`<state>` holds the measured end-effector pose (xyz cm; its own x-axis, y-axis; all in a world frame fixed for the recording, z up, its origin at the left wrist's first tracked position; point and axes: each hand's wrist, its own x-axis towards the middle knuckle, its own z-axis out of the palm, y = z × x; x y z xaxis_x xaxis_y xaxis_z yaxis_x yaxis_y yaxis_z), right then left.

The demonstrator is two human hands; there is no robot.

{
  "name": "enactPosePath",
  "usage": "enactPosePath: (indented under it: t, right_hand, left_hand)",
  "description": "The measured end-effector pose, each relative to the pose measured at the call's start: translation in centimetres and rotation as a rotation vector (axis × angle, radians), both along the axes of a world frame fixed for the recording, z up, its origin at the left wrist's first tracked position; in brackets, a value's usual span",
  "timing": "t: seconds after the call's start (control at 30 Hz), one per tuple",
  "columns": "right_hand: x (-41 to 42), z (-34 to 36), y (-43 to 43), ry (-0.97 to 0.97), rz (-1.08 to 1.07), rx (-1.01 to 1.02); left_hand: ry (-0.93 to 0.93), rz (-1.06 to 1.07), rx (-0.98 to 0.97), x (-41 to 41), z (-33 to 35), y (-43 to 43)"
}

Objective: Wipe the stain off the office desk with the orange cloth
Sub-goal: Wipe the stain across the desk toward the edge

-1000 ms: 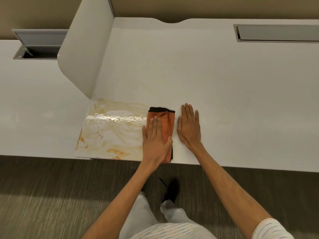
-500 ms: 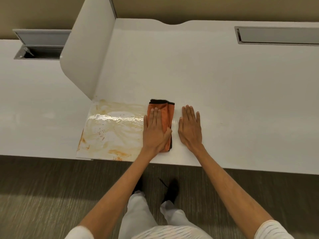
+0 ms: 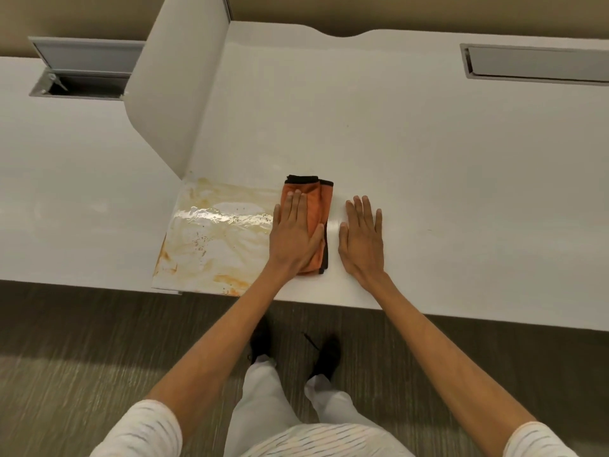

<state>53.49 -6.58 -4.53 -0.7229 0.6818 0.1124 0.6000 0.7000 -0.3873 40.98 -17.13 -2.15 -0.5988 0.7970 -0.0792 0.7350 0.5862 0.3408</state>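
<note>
Head view: left hand [image 3: 296, 239] pressed flat on folded orange cloth with black trim [image 3: 321, 209], its long axis running away from the person; wet orange-brown stain [image 3: 217, 239] lies immediately left. Right hand [image 3: 362, 240] rests open on white bench [image 3: 428, 159].

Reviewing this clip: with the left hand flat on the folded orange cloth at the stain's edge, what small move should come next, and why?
Probably slide the left hand leftward, pressing the orange cloth across the stain. The cloth sits at the stain's right edge, the wet orange-brown smear lies wholly to its left, unwiped, and the right hand rests flat on the desk, bracing.
</note>
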Motion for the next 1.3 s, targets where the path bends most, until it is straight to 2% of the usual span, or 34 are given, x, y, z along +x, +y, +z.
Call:
enactPosePath:
  t: [0.3,0.6,0.83,1.13,1.3]
  right_hand:
    - [-0.4,-0.8,-2.0,-0.112,-0.016,0.029]
    - [-0.2,-0.6,-1.9,-0.108,-0.017,0.018]
    - [-0.3,-0.4,-2.0,-0.084,-0.026,0.009]
    - [-0.2,-0.1,-2.0,-0.084,-0.021,-0.016]
    - [-0.3,0.2,-2.3,-0.067,-0.04,-0.054]
  left_hand:
    - [0.002,0.109,0.045,4.8,-0.7,-4.1]
    - [0.031,0.031,0.027,-1.1,-0.1,0.6]
    - [0.026,0.05,0.102,5.3,-1.0,-6.2]
    - [0.031,0.048,0.066,-1.7,-0.1,-0.7]
    - [0.032,0.045,0.085,0.7,-0.5,-3.8]
